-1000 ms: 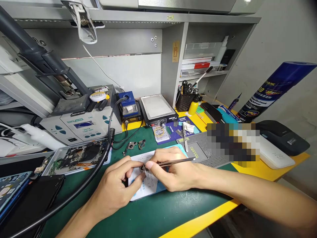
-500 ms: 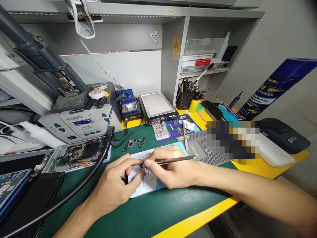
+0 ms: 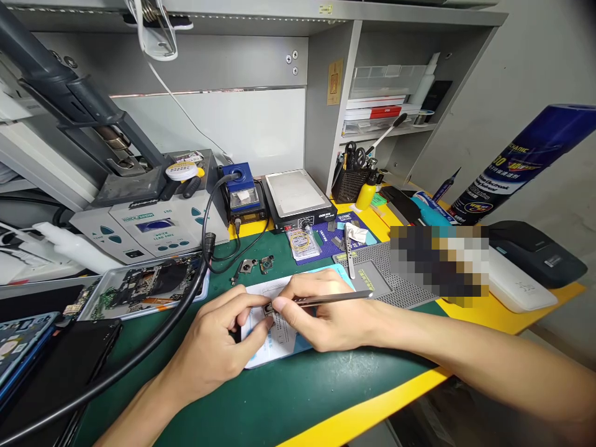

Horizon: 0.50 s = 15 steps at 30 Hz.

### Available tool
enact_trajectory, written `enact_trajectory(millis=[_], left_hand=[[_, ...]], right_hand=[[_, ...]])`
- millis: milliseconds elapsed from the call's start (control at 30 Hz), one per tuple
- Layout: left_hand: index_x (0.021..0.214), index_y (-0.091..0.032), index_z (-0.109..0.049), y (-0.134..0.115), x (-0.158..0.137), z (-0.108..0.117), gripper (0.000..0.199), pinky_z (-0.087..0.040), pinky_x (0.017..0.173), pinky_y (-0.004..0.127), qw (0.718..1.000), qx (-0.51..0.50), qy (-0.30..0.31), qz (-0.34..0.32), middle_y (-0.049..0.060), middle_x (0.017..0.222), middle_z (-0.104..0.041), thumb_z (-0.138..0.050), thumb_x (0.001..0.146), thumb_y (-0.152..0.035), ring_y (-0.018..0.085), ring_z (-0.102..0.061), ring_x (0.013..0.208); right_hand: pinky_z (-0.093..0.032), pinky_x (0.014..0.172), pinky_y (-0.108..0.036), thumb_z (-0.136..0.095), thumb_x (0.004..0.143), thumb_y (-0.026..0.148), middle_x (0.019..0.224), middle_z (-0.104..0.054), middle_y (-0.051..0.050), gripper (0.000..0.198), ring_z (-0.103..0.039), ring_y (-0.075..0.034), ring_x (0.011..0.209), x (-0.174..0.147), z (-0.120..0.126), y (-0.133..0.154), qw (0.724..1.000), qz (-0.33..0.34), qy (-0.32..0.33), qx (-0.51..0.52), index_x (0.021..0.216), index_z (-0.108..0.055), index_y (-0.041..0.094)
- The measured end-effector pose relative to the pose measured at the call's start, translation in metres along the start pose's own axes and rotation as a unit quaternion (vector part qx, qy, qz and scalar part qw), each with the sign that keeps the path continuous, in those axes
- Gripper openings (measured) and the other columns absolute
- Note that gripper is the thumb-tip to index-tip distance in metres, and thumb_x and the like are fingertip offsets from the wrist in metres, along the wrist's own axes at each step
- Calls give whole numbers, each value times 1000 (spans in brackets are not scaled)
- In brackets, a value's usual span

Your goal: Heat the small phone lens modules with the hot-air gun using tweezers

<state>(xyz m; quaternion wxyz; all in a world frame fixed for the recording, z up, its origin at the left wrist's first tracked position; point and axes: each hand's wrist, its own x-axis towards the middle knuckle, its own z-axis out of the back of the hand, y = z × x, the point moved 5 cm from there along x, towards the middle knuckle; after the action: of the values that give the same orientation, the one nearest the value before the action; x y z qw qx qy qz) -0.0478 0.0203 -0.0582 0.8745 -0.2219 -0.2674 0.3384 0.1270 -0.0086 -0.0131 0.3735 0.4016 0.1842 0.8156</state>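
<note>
My left hand [image 3: 218, 335] pinches a small square electronic part, which looks like a camera module [image 3: 269, 308], between thumb and forefinger. My right hand [image 3: 321, 310] is closed around dark metal tweezers [image 3: 338, 299], whose back end points right. Their tips meet the part, largely hidden by my fingers. Both hands rest over a white and blue printed card or pad [image 3: 265, 357] on the green mat [image 3: 307, 397]. Just beyond it lie two small camera-like parts [image 3: 246, 267]. Silver tweezers [image 3: 350, 254] lie to the right of them.
A thick black cable [image 3: 162, 338] arches across the left side. Behind are a hot-air station [image 3: 153, 230], a soldering station [image 3: 242, 198] and a flat heating plate [image 3: 298, 192]. At left, a tray [image 3: 205, 292] holds circuit boards. A blue spray can [image 3: 516, 167] stands right.
The camera view has shifted slightly. Both hands keep nearly the same pose around the small part, and the tweezers' back end sits marginally farther right.
</note>
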Motion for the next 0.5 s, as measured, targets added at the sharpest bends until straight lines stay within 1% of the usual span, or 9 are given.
enact_trajectory(millis=[200, 500], left_hand=[[103, -25, -68, 0, 1, 1, 14, -37, 56, 21, 1000, -3, -1, 3, -4, 71, -43, -60, 92, -20, 8, -43, 61], [105, -22, -68, -2, 0, 2, 16, -37, 55, 20, 1000, 4, -8, -7, -4, 71, -44, -61, 92, -20, 8, -44, 60]], right_hand=[[-33, 56, -21, -55, 96, 18, 59, -56, 3, 30, -41, -7, 54, 0, 0, 2, 1000, 4, 5, -6, 67, -58, 15], [-33, 56, -22, -55, 96, 18, 58, -54, 3, 29, -42, -7, 54, 0, 1, 2, 1000, 4, -3, -2, 67, -57, 16]])
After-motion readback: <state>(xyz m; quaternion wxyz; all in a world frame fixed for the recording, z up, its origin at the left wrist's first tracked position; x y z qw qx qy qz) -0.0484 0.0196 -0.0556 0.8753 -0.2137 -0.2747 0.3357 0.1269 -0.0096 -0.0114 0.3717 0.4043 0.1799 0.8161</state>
